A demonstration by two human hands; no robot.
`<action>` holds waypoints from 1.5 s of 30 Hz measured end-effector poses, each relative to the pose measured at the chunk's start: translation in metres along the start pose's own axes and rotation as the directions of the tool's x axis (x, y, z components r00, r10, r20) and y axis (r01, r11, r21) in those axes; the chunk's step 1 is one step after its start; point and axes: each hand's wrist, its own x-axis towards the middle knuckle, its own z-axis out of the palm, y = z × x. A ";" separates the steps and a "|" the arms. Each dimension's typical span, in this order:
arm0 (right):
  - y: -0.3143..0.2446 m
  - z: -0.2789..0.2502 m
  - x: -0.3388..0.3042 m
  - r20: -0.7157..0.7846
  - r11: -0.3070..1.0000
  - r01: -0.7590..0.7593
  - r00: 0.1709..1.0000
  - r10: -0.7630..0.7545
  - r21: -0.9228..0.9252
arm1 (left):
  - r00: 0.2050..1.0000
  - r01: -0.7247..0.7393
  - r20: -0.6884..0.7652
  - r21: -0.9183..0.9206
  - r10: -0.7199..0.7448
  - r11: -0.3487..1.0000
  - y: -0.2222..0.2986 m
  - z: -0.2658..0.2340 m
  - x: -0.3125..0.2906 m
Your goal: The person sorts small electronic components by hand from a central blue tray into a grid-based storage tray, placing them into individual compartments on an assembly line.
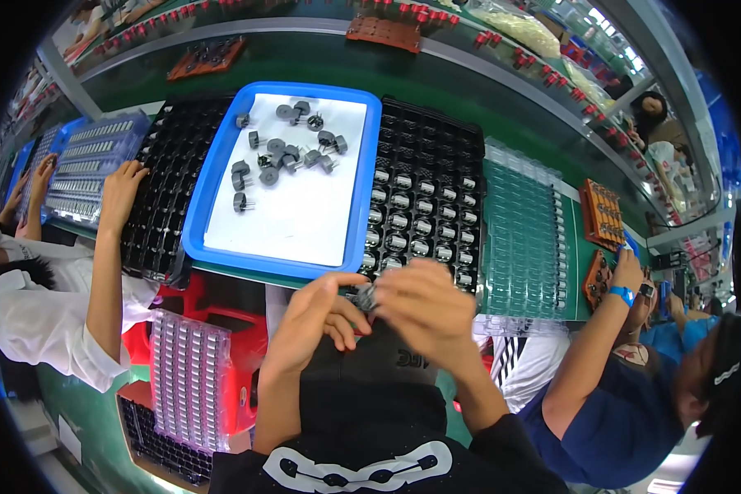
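My left hand (309,321) and my right hand (424,309) meet just in front of the blue tray's near edge. Between them is a small dark grey part (365,298), mostly covered by fingers, so its exact kind is unclear. The left fingers curl around its left side, while the right fingers, slightly blurred, pinch it from the right. Beyond them lies a blue tray (191,233) lined with a white sheet (284,230). Several small grey round parts (269,175) with thin pins are scattered over the sheet's far half.
Right of the tray, a black moulded tray (424,136) holds rows of silver cylinders, beside a clear plastic tray (519,230). Another black tray (173,156) stands left. People work on both sides; one person's hand (122,193) touches that left tray. Orange fixtures (603,214) stand right.
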 end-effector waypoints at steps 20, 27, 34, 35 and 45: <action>0.180 -0.046 0.046 -0.045 0.875 -0.074 0.997 0.060 -0.478 | 0.901 -0.196 -0.351 0.198 0.256 0.960 0.021 -0.031 -0.009; 0.180 -0.058 0.039 0.090 0.843 -0.130 0.974 0.206 -0.522 | 0.787 -0.215 -0.183 0.813 0.589 0.541 0.053 -0.037 0.095; 0.111 -0.057 0.007 -0.213 0.844 -0.224 0.968 0.134 -0.488 | 0.780 0.084 0.072 0.972 0.622 -0.217 0.058 -0.039 0.160; 0.099 -0.064 -0.013 -0.295 0.822 -0.292 0.942 0.160 -0.488 | 0.782 0.070 0.066 0.979 0.620 -0.193 0.055 -0.037 0.158; 0.073 -0.128 -0.156 -0.744 0.157 -0.829 0.553 0.375 -0.537 | 0.830 0.022 -0.055 0.998 0.555 0.065 0.054 -0.028 0.140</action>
